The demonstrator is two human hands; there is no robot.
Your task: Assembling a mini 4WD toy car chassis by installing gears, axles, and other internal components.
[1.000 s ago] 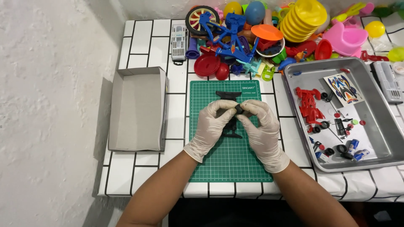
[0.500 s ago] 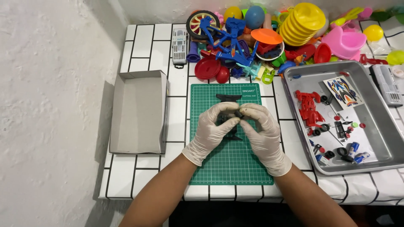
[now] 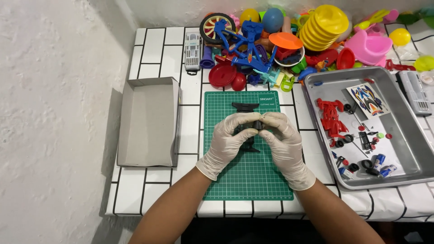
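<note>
Both hands gloved, meeting over the upper middle of the green cutting mat (image 3: 247,178). Left hand (image 3: 228,140) comes in from lower left, forearm angled up and inward, fingers curled together around the left side of a black plastic part (image 3: 246,135). Right hand (image 3: 280,140) mirrors it from lower right, fingertips pinched on a small dark round piece (image 3: 257,125) at the part's top. Thumbs nearly touch at centre. The black part sits between the palms, held just above the mat; its lower end pokes out under the hands. Exact shape mostly hidden by the gloves.

Another black piece (image 3: 245,107) lies on the mat just above the hands, untouched. Open grey cardboard box (image 3: 147,122) left of the mat. Metal tray (image 3: 407,135) with red and black small parts on the right. Pile of coloured plastic toys (image 3: 289,40) along the back wall.
</note>
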